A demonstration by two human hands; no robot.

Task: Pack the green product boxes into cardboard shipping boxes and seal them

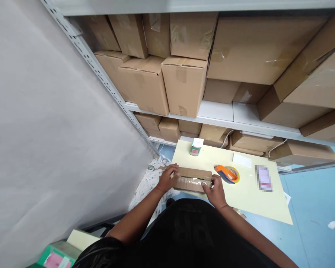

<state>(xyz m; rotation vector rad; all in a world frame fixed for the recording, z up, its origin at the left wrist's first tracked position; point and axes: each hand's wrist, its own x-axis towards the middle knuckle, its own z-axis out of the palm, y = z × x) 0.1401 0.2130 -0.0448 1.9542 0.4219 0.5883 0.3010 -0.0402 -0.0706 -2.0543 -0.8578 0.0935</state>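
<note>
A small brown cardboard box [191,173] lies at the near left part of the pale yellow table [257,203], with shiny clear tape along its top seam. My left hand [167,179] grips its left end, fingers curled over the edge. At the opposite end my right hand [216,190] holds the box, the thumb on top near the tape and the fingers round the far corner. To the right of the box rests an orange tape dispenser [225,173] with a roll of clear tape. A green and white small box [195,147] stands behind.
White and grey shelving [217,121] full of cardboard boxes [184,85] rises beyond the table. A white card [242,160] and a blurred-out flat item [264,178] lie on the table's right. Shredded white paper [145,186] covers the floor at left, beside a grey wall [58,123].
</note>
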